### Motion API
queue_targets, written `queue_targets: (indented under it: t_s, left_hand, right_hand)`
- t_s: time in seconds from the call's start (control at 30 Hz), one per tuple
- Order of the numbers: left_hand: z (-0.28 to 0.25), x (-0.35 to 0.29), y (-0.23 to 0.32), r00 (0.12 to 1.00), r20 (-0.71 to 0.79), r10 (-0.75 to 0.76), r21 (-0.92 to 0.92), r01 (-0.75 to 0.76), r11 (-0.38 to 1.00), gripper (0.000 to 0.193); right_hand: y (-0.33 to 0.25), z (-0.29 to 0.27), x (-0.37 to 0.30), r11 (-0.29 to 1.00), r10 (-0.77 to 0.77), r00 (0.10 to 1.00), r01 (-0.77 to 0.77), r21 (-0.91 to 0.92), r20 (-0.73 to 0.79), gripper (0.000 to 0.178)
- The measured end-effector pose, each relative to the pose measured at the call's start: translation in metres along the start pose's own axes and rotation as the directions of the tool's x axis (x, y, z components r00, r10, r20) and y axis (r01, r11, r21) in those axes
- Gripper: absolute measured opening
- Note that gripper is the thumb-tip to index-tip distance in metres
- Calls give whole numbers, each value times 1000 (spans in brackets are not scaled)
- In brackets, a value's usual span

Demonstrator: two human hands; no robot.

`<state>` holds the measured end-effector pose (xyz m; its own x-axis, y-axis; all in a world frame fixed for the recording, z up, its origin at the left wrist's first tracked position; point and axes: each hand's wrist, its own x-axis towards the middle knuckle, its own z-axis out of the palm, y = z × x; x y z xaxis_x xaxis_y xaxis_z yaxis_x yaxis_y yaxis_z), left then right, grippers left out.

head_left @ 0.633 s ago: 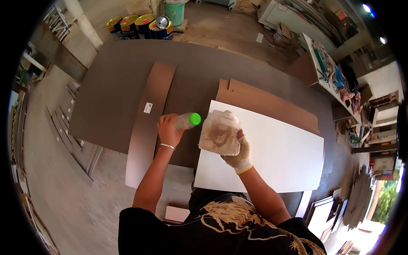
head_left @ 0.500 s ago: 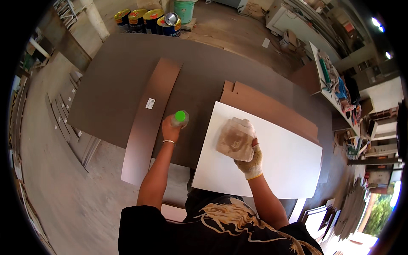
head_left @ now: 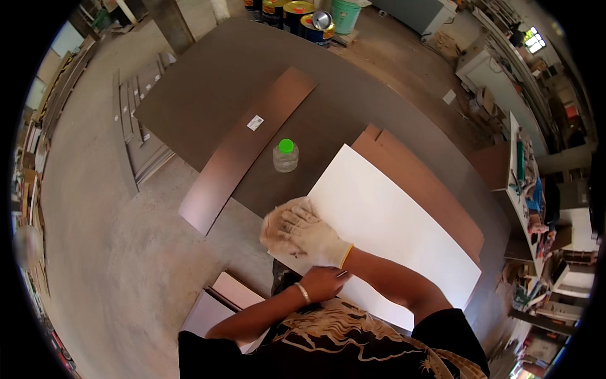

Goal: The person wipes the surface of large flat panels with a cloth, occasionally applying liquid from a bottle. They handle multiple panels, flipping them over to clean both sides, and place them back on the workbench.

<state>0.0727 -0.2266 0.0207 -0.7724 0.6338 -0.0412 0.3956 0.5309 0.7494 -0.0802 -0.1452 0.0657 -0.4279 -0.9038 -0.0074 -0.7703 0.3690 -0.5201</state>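
Note:
A white panel lies at a slant along the near side of the dark table. My right hand, in a pale knitted glove, presses a brownish cloth against the panel's near left corner, fingers stretched over it. Bare and with a bracelet at the wrist, my left hand is closed by the panel's near edge, just below the gloved wrist. Whatever its curled fingers hold is hidden. A clear bottle with a green cap stands upright on the table, left of the panel, with neither hand on it.
Brown boards stick out beneath the white panel's far side. A long brown strip crosses the table and overhangs its near edge. Paint cans and a green bucket stand beyond. A cluttered bench is at right.
The bottle has left my left hand and stands on the table. That hand has come to the panel's near edge. My right hand has carried the cloth leftward and nearer. The view has shifted.

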Motion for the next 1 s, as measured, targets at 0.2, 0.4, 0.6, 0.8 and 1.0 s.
queue_targets:
  t_s: [0.2, 0.4, 0.6, 0.8, 1.0]
  left_hand:
    - [21, 43, 18, 994, -104, 21, 367, 18, 930, 65]
    - [25, 41, 15, 997, -71, -25, 419, 52, 906, 64]
    - [24, 38, 22, 998, -53, -13, 459, 36, 888, 65]
    - [23, 34, 20, 998, -45, -53, 473, 68, 879, 65]
    - [21, 41, 22, 999, -20, -49, 445, 53, 894, 65]
  right_hand:
    - [175, -26, -3, 891, 421, 842, -454, -20, -337, 29]
    - [123, -6, 5, 880, 461, 855, -408, 243, -237, 29]
    - [129, -29, 15, 861, 307, 815, -458, -221, -491, 18]
    - [110, -61, 33, 803, 568, 788, -594, -51, -236, 29]
    - [150, -74, 24, 735, 670, 742, -667, 124, 16, 51]
